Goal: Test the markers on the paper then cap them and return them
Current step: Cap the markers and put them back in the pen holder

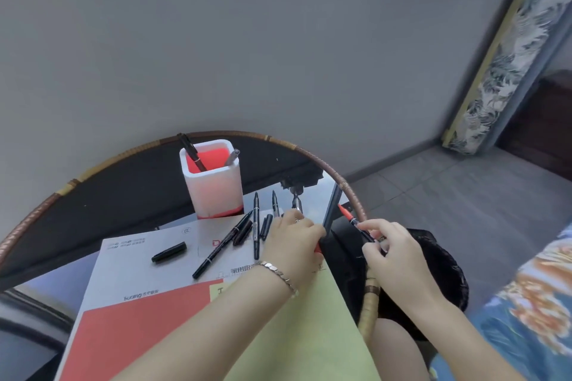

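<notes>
While the round table (pixel 102 204) fills the lower left with its wicker rim, your work sits near its right edge: a yellow sheet (pixel 312 334) over a red sheet (pixel 139 337) and a printed white envelope (pixel 148 260). Beyond them stands the white holder (pixel 213 185), with two markers leaning inside. Several black markers (pixel 223 246) lie loose on the envelope, with a cap (pixel 169 252) apart to their left. Your right hand (pixel 396 260) is closed around a red marker (pixel 356 221), pinched at the dark barrel, red end pointing up and away, held past the table's rim rather than over paper. Your left hand (pixel 292 244) is curled shut near the yellow sheet's top, a sliver of red showing under it; I judge that to be the cap, though it's mostly hidden. You look to be at the capping step. Next, bring the hands together, line cap with tip, press home, then drop the marker in the holder.
</notes>
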